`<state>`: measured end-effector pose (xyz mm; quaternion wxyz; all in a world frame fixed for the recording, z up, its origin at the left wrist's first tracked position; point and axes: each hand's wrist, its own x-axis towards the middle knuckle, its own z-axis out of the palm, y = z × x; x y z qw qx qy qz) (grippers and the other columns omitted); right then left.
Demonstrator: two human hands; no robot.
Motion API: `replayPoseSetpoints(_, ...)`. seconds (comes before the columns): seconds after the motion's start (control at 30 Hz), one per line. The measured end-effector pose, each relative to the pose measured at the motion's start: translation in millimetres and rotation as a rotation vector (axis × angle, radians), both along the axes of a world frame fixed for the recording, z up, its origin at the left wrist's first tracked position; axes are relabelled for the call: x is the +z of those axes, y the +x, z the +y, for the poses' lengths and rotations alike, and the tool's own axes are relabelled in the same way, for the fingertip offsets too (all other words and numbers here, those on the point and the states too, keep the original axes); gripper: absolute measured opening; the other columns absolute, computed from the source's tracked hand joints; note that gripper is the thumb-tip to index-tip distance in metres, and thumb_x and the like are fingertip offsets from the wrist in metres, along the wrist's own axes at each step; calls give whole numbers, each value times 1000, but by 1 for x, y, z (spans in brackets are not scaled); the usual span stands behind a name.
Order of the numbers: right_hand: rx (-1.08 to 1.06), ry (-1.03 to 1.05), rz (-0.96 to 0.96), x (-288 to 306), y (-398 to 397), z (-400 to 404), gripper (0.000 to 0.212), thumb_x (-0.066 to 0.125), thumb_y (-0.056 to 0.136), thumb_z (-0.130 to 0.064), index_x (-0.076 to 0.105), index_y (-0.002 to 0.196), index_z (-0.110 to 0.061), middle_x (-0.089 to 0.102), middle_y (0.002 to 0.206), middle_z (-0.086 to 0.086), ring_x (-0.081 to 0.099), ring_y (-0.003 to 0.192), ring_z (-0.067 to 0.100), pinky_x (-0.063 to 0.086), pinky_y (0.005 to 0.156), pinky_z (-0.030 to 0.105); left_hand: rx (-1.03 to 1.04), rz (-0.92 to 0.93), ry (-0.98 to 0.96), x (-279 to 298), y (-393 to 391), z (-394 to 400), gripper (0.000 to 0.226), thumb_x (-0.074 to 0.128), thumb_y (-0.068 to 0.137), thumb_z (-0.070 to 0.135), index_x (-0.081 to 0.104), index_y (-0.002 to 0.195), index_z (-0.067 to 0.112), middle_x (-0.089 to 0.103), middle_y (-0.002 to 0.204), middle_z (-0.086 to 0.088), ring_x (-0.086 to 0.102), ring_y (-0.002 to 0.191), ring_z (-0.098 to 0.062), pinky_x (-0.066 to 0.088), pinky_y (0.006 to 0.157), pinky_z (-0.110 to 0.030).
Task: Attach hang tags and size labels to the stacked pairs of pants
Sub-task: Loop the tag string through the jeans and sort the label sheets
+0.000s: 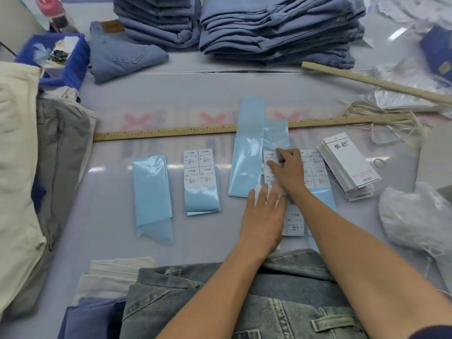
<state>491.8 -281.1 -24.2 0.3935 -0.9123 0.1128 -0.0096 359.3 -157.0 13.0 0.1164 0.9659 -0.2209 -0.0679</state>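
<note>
So right hand (pixel 288 167) is pinching a size label (pixel 270 159) off its blue backing sheet (pixel 276 134) mid-bench, while left hand (pixel 263 216) lies flat with straight fingers, pressing the strip down. Hang tags (pixel 347 165) sit fanned toward the right edge. Jeans (pixel 281 302) at the near edge and folded pants stacks (pixel 281 28) at the far edge look untagged, so I'd say barely started.

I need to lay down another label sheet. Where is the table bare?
Bare: between the long ruler and the folded jeans, and left of the leftmost blue backing strip. Crowded: around both hands and by the hang tags.
</note>
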Motion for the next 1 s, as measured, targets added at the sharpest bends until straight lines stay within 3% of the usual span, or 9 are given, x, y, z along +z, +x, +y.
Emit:
replayPoseSetpoints(0.13, -11, 47, -20, 6, -1, 0, 44, 76, 90, -19, 61, 130, -12, 48, 123, 6, 56, 99, 16, 49, 95, 29, -44, 2, 2, -12, 10, -4, 41, 45, 101, 28, 45, 140, 14, 45, 143, -12, 43, 131, -34, 36, 108, -50)
replayPoseSetpoints(0.23, -11, 66, -28, 9, 1, -1, 34, 74, 91, -16, 63, 123, -13, 50, 119, 5, 55, 94, 13, 48, 90, 25, 1, -39, -62, -14, 22, -6, 39, 38, 104, 40, 53, 132, 18, 56, 125, -6, 51, 112, -31, 39, 93, -47)
replayPoseSetpoints(0.33, -27, 67, -4, 15, 7, -3, 22, 60, 100, -17, 65, 121, -11, 59, 115, 9, 56, 92, 14, 48, 86, 26, 46, -60, -103, -15, 31, -9, 42, 32, 105, 45, 65, 119, 22, 57, 119, -5, 51, 109, -27, 38, 94, -49)
replayPoseSetpoints(0.43, -16, 83, 59, 21, 12, -9, 21, 51, 103, -11, 67, 117, -12, 62, 113, 8, 57, 95, 16, 46, 81, 26, 41, -123, -128, -23, 33, -11, 26, 48, 100, 25, 64, 119, 18, 56, 122, -7, 53, 114, -30, 39, 101, -48)
replayPoseSetpoints(0.5, 19, 81, 101, 23, 15, -13, 22, 51, 101, -7, 67, 114, -15, 62, 111, 8, 58, 94, 18, 48, 77, 26, 31, -114, -136, -28, 34, -12, 39, 51, 96, 17, 55, 135, 15, 50, 141, -12, 46, 132, -33, 35, 113, -51)
replayPoseSetpoints(0.6, 62, 30, 118, 24, 19, -17, 24, 57, 97, -4, 69, 116, -12, 64, 112, 10, 61, 92, 19, 49, 79, 26, 25, -19, -127, -35, 37, -13, 59, 43, 100, 27, 31, 156, 13, 22, 166, -15, 17, 154, -33, 10, 126, -54)
replayPoseSetpoints(0.7, 134, -169, 75, 22, 21, -19, 28, 65, 95, -9, 67, 123, -6, 57, 121, 12, 55, 94, 16, 41, 87, 23, -15, 20, -75, -46, 37, -12, 61, 31, 105, 39, 19, 161, 16, 11, 170, -11, 5, 157, -29, 1, 127, -52)
replayPoseSetpoints(0.83, 247, -363, 23, 17, 19, -19, 18, 58, 99, -10, 64, 96, 6, 50, 111, 15, 55, 93, 30, 46, 85, 37, -25, 11, -41, -57, 33, -10, 63, 22, 106, 43, 11, 163, 19, 1, 171, -7, -5, 158, -23, -6, 126, -49)
replayPoseSetpoints(1.0, 240, -393, -71, 16, 17, -19, 20, 56, 99, -7, 69, 97, 7, 56, 103, 17, 57, 90, 31, 47, 81, 41, -32, -8, -19, -62, 30, -9, 64, 17, 106, 45, 8, 163, 20, -3, 171, -7, -9, 158, -22, -7, 126, -51)
